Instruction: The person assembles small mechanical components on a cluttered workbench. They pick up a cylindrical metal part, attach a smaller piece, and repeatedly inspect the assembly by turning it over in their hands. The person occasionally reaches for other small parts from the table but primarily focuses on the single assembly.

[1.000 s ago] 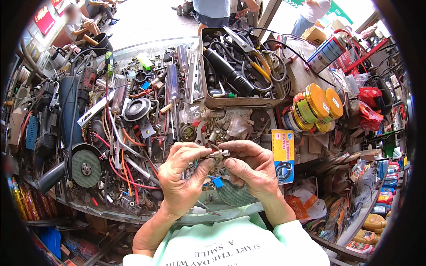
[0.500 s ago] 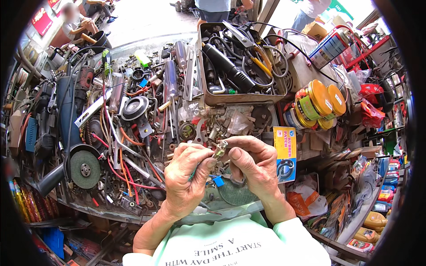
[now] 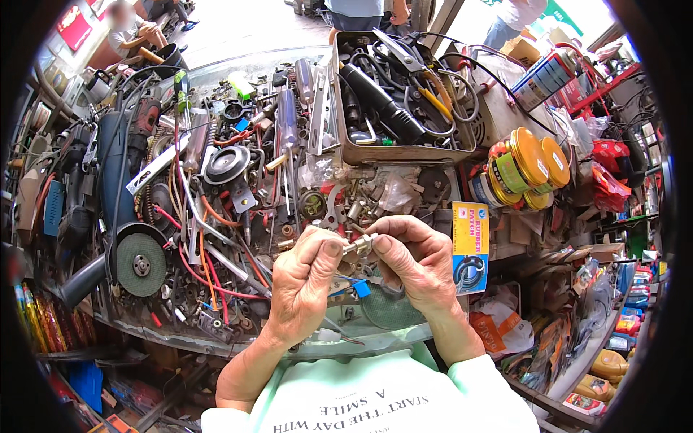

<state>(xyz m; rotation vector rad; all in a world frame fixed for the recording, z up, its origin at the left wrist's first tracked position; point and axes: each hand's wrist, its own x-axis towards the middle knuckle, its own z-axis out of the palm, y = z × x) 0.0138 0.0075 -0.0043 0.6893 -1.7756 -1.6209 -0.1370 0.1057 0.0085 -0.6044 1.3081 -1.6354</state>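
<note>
A small metal threaded fitting point(image 3: 358, 247) lies crosswise between my hands, over the near part of the bench. My left hand point(image 3: 304, 285) pinches its left end between thumb and curled fingers. On its other end, the thumb and forefinger of my right hand point(image 3: 419, 263) close from the right. The fingertips cover both ends. Just beneath are a small blue plastic piece point(image 3: 361, 288) and a dark green grinding disc point(image 3: 390, 310), partly hidden by my right hand.
Tools and loose parts crowd the bench, with an angle grinder point(image 3: 137, 263) at left. A metal box point(image 3: 404, 155) of tools stands at the back. To the right are a yellow-and-blue patch packet point(image 3: 471, 249) and yellow-lidded tubs point(image 3: 530, 159). Other people are beyond the bench.
The fitting has turned from slanting upright to nearly level across my hands. My left hand has rolled, with its thumb now higher. The whole view has shifted slightly.
</note>
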